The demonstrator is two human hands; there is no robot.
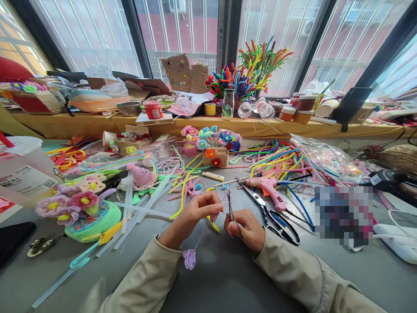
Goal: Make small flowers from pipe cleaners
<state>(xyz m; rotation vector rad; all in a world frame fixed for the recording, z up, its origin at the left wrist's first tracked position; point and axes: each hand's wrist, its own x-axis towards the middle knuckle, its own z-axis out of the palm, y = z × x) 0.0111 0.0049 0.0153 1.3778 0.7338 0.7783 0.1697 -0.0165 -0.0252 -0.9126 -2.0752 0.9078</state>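
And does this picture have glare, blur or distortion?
Head view: daylight washes out the windows; wide-angle distortion slants the outer window frames; a pixelated patch hides whatever lies right of the glue gun; a pale smear at bottom left is blurred; the small scissors in the right hand look clear.

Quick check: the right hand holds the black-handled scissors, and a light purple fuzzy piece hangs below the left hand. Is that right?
Not quite: in the head view, the right hand holds small metal scissors; the black-handled scissors lie on the table beside the pink glue gun. The light purple fuzzy piece does hang below the left hand.
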